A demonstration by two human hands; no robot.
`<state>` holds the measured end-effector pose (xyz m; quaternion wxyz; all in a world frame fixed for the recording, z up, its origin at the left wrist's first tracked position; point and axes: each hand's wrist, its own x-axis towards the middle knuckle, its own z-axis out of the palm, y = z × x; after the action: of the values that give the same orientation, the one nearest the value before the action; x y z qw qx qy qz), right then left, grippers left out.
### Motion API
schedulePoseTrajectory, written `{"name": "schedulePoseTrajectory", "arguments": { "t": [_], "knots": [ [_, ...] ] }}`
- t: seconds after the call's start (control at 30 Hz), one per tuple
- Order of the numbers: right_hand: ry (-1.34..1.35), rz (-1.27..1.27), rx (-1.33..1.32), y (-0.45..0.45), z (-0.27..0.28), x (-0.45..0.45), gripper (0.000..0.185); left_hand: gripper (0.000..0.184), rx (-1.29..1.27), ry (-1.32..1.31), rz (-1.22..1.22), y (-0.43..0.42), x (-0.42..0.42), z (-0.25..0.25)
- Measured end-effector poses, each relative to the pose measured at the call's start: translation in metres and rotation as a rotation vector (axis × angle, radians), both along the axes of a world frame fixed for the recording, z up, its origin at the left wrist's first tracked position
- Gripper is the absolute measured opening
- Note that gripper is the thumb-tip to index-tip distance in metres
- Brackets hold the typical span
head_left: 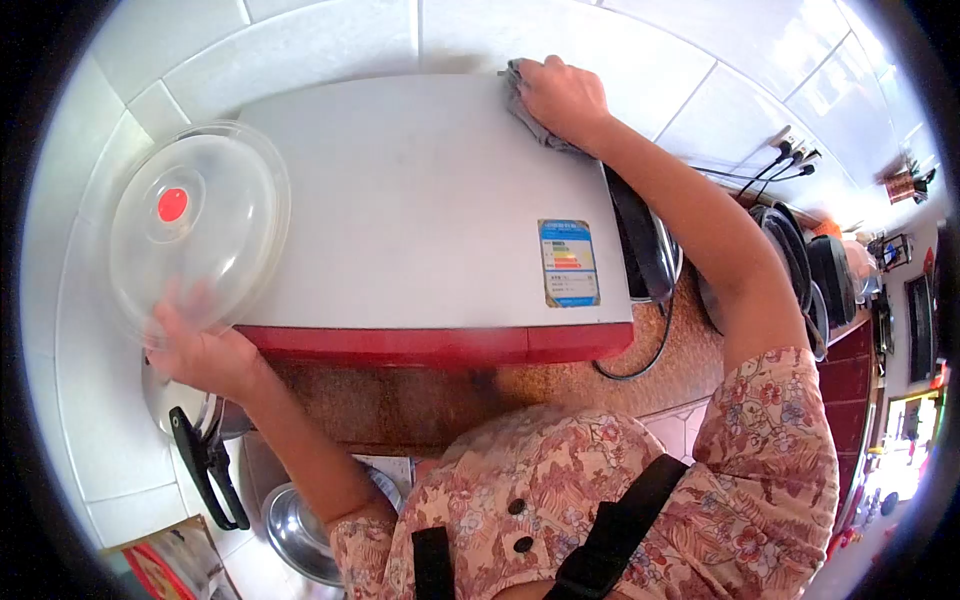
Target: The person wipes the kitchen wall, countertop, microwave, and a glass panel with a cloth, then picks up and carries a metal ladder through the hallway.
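Right hand (562, 98): fingers curled firmly around a crumpled grey fabric cloth (533, 118). The cloth rests under this grip at the far right corner of a white, flat-topped, red-fronted appliance (400, 200). Nearer the wearer than the grip: 1 blue-and-white rectangular paper label (569, 263). Well left of the grip: the left hand (205, 350), fingers spread and blurred at the near rim of a translucent round plastic lid (220, 220); whether it grasps the lid cannot be determined.
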<state>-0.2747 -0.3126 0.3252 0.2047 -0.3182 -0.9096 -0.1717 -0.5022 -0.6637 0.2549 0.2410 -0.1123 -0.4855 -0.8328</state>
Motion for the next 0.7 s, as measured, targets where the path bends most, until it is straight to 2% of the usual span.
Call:
{"name": "schedulePoseTrajectory", "arguments": {
  "t": [0.03,0.1,0.17,0.23,0.33,0.43,0.57,0.67,0.7],
  "knots": [
    [0.0,0.005,0.005,-0.008,0.0,0.008,0.027,0.025,-0.086,0.036,0.038,-0.001,-0.004,-0.004],
    [0.002,0.077,0.003,-0.031,0.0,0.025,0.023,0.024,-0.078,0.024,0.059,-0.001,-0.004,-0.002],
    [0.002,0.207,-0.015,-0.068,-0.003,0.046,0.019,0.023,0.105,-0.074,0.021,0.007,0.01,0.012],
    [0.019,0.367,-0.011,-0.112,-0.008,0.056,0.011,0.024,0.151,0.005,-0.014,0.01,0.006,0.005],
    [-0.002,0.517,-0.065,-0.159,-0.013,0.052,0.014,0.025,0.109,0.043,-0.029,0.002,-0.003,-0.004],
    [-0.003,0.618,-0.127,-0.162,-0.012,0.028,0.014,0.026,0.077,0.058,-0.019,0.002,-0.001,-0.002],
    [-0.009,0.584,-0.072,-0.133,-0.014,-0.035,0.016,0.027,0.067,0.06,-0.033,0.006,0.003,0.004],
    [0.037,0.495,-0.07,-0.1,-0.015,-0.085,0.019,0.027,-0.13,-0.034,0.046,0.008,0.011,0.014],
    [0.016,0.454,-0.077,-0.089,-0.011,-0.1,0.019,0.028,-0.093,-0.028,0.04,0.01,0.014,0.018]
  ]
}}
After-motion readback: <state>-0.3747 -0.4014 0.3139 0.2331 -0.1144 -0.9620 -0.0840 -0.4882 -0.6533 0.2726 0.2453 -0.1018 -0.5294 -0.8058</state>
